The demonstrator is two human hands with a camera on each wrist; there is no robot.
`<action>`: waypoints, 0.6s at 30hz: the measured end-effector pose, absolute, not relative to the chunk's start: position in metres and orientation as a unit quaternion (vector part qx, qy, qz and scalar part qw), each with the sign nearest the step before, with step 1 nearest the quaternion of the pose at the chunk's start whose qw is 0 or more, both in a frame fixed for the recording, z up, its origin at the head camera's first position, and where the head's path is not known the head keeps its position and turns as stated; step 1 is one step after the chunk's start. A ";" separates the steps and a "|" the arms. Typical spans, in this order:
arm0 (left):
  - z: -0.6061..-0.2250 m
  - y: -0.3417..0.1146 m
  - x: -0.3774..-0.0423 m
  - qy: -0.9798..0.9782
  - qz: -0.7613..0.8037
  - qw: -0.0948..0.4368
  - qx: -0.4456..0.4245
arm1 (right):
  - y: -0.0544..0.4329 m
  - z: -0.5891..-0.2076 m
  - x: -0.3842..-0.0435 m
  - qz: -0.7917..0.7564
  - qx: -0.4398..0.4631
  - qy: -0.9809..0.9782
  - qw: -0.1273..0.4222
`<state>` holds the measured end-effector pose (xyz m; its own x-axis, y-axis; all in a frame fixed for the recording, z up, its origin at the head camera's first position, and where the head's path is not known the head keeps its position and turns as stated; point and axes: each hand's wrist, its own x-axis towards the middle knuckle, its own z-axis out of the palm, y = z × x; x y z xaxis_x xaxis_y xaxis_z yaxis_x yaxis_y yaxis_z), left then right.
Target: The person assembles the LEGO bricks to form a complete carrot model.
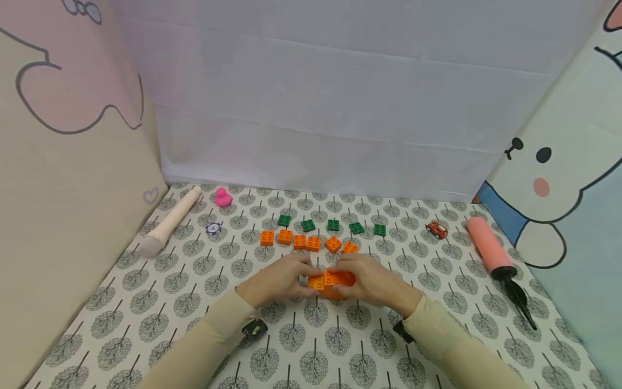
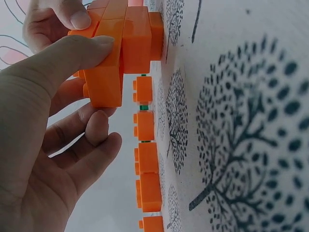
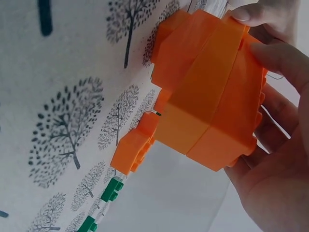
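Fingers of the left hand (image 1: 282, 279) and of the right hand (image 1: 371, 282) are curled round one joined cluster of orange blocks (image 1: 316, 283), which is pinched at both ends between thumb and fingers. Each thumb is laid on a smooth face, as is shown in the wrist views. The cluster is held near the middle of the table (image 1: 233, 346), low over its tree-printed cover; whether the surface is touched by its underside cannot be told. Just beyond it, six loose orange blocks (image 1: 299, 242) are set out in an uneven row, and behind these five green blocks (image 1: 333, 225) are spaced out in another. Farther to the left are seen a blue-and-white disc (image 1: 213, 228), a bright pink toy (image 1: 223, 198) and a long cream stick (image 1: 172, 220), laid aslant near the edge. To the right are placed a small red toy car (image 1: 437, 229) and a pink cylinder with a black end (image 1: 489, 246). The far side is bounded by a pale cloth (image 1: 330, 108).
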<state>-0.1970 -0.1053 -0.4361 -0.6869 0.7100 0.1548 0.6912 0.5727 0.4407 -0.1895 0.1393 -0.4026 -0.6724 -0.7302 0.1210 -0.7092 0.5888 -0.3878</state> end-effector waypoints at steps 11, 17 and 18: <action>-0.433 -0.105 -0.197 0.888 0.243 0.025 0.389 | 0.139 -0.404 -0.191 -0.214 -0.409 0.887 0.025; -0.434 -0.105 -0.197 0.892 0.234 0.027 0.386 | 0.140 -0.408 -0.188 -0.220 -0.392 0.893 0.032; -0.435 -0.105 -0.196 0.893 0.232 0.027 0.385 | 0.140 -0.409 -0.187 -0.221 -0.388 0.894 0.033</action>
<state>-0.1963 -0.1054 -0.4348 -0.7016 0.7006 0.1302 0.6752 0.5951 0.4358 -0.1874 0.1401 -0.4086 -0.6962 -0.7090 0.1121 -0.6797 0.6009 -0.4207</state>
